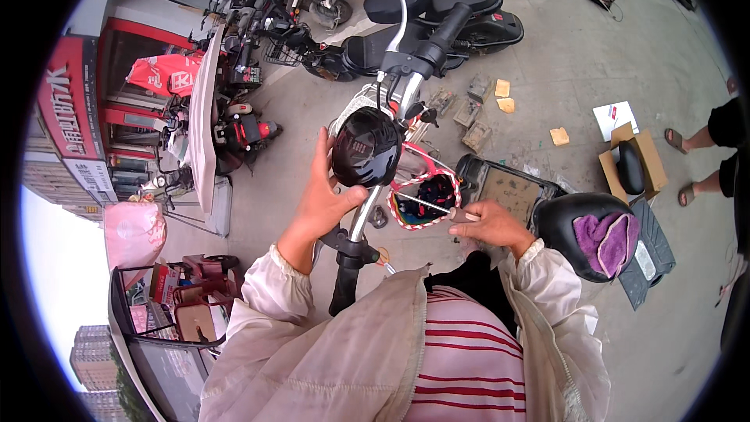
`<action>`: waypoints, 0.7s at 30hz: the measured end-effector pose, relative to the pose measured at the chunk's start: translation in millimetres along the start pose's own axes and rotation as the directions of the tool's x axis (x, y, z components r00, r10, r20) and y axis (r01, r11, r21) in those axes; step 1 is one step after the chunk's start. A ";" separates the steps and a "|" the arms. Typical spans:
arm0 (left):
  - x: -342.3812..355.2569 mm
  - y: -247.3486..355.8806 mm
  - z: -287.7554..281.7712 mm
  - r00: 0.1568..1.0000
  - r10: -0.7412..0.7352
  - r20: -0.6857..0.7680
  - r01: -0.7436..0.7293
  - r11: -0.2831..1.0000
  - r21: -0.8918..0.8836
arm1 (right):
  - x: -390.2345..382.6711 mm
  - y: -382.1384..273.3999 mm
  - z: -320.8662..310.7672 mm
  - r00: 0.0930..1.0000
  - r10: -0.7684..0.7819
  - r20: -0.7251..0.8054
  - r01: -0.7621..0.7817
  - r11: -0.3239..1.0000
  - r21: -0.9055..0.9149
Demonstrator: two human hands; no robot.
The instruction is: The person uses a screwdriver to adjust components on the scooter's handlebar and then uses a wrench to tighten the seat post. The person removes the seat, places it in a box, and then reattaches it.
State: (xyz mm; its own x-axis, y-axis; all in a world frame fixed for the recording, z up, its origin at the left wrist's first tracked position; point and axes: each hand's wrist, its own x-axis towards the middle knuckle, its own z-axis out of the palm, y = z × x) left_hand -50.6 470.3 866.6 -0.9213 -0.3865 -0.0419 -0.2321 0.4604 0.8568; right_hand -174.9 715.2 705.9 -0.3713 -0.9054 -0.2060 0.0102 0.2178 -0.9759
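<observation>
A shiny black cover (364,148) sits at the middle of the handlebar (359,227), and everything else lies around it. The left hand (322,202) is half open against the cover's near left side, thumb and fingers spread apart to cradle it. To the right of the cover and nearer the body, the right hand (496,227) is curled closed around the handle of a screwdriver (464,216), whose thin shaft points back toward the cover; I cannot tell whether its tip touches anything. Under that shaft, just right of the cover, hangs a basket (424,227) with a red and white rim, holding a jumble of dark things (437,191) too small to make out. Farther right of the cover come a dirty footboard (508,191) and a black seat (558,227) with a purple cloth (605,242) lying on it. Well to the right of the cover, an open cardboard box (655,162) holds a smooth black part (630,166). Beyond the cover and to its left, a parked scooter carries a wire basket (280,55). Lower left of the cover, well apart, a cart (117,305) holds a red box (164,283) among other goods.
</observation>
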 end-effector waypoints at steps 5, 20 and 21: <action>53.4 -25.3 -10.0 0.925 -0.372 0.077 0.354 0.770 -0.531 | -25.0 -31.1 -1.5 0.876 0.153 -0.458 0.040 0.922 0.385; 83.7 -30.2 23.8 0.949 -0.294 0.117 0.300 0.722 -0.623 | 42.2 -147.9 27.2 0.883 0.255 -0.394 -0.037 0.874 0.484; 82.5 -29.7 23.8 0.949 -0.303 0.092 0.296 0.743 -0.600 | 41.7 -146.5 27.6 0.889 0.240 -0.391 -0.028 0.879 0.477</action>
State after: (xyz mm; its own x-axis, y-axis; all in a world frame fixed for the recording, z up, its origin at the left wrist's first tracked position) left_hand -127.2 443.8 825.5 -0.8323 -0.4326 -0.3468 -0.2577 -0.2519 0.9328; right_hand -166.3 635.6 838.4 -0.6902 -0.6101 -0.3891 0.4618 0.0426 -0.8860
